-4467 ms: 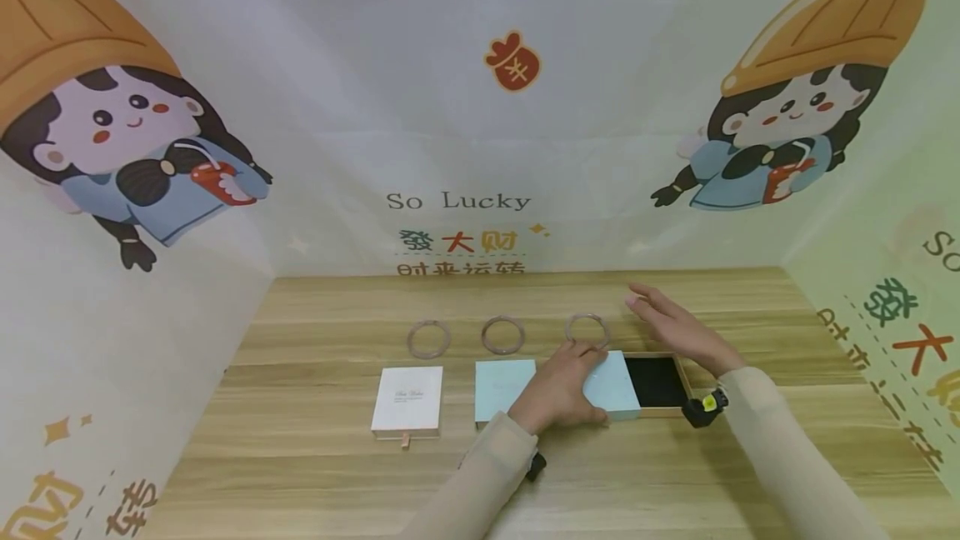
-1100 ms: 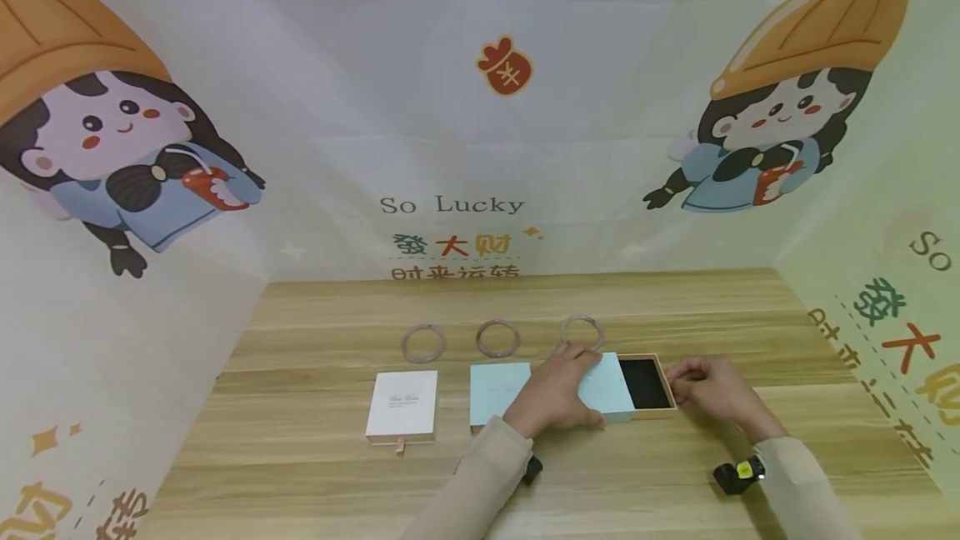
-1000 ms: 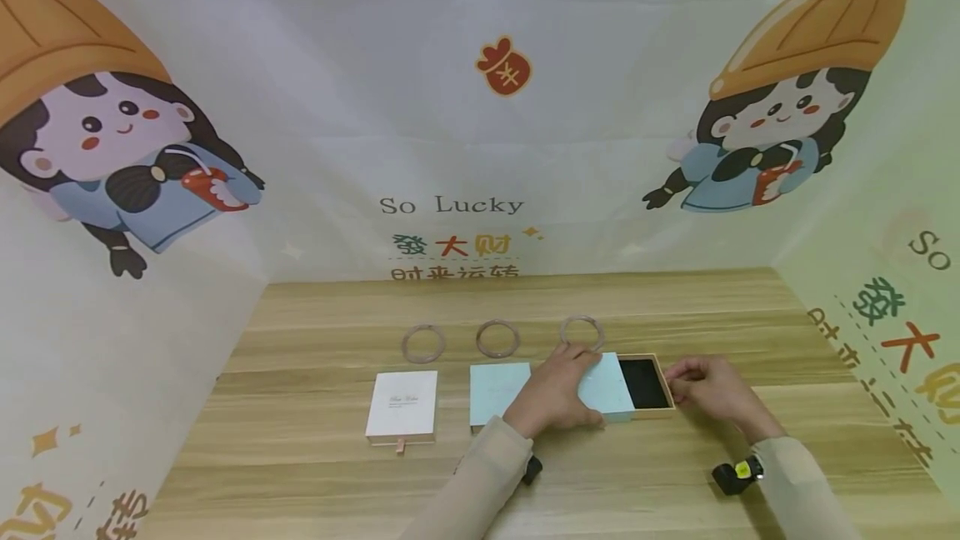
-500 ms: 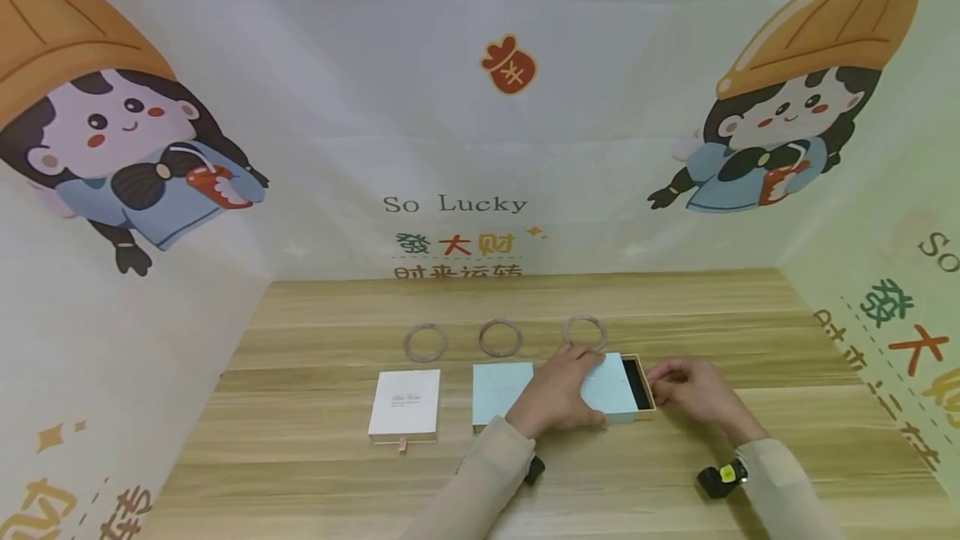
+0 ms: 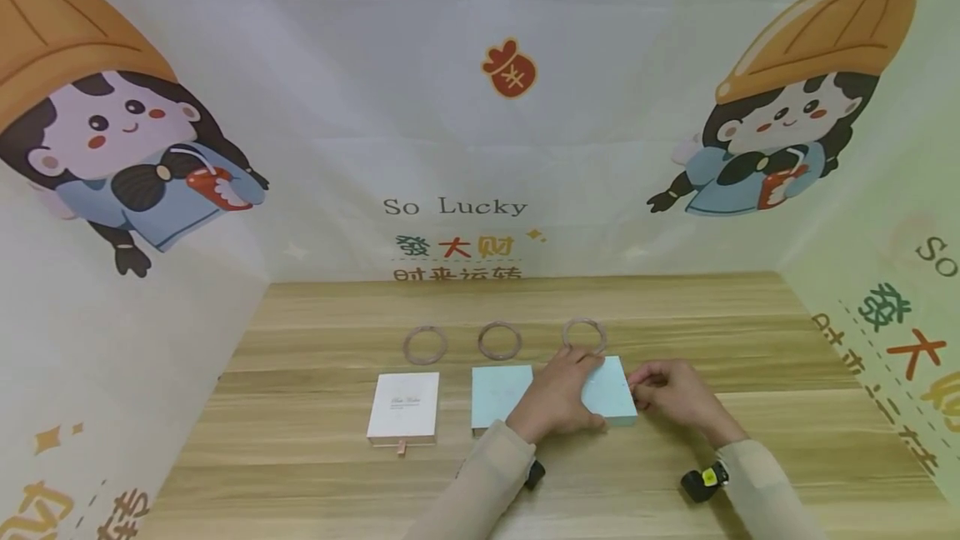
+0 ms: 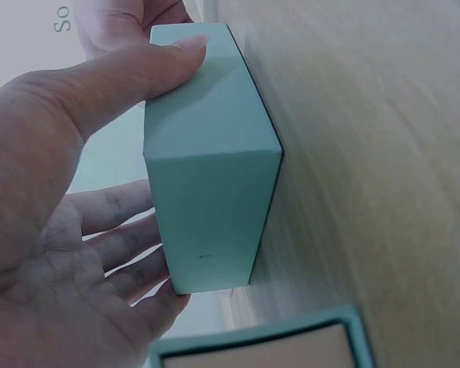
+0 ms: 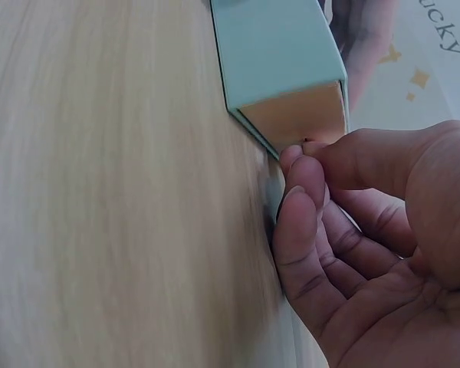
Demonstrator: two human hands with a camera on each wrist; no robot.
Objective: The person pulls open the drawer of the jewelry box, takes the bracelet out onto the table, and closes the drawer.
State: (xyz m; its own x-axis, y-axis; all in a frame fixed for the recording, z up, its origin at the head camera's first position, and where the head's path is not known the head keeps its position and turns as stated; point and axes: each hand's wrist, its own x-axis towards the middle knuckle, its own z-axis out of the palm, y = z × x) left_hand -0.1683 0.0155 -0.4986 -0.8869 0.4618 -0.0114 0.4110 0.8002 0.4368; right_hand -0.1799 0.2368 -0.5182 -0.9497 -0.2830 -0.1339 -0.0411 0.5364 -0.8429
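A light teal drawer-style jewelry box [image 5: 611,394] lies on the table at the right end of a row. My left hand [image 5: 555,394] grips it from above, thumb on the near side and fingers along the far side. In the right wrist view, the drawer's tan front [image 7: 295,115] sits about level with the sleeve's end. There my right hand [image 5: 678,397] has thumb and forefinger pinched at a small slot; the pull tab is hidden by the fingertips. Just behind the box, a pale purplish bangle [image 5: 585,322] lies flat, its near edge beside my left fingers.
A second teal box [image 5: 498,394] is to the left, partly behind my left wrist. Further left stands a white box [image 5: 405,402] with a small pink tab at its front. Two more bangles, a middle one [image 5: 500,341] and a left one [image 5: 425,345], lie behind these boxes.
My right hand has come down from behind the box to its right end and moved left, sliding the black-lined drawer into the teal sleeve. My left hand keeps its grip in place.
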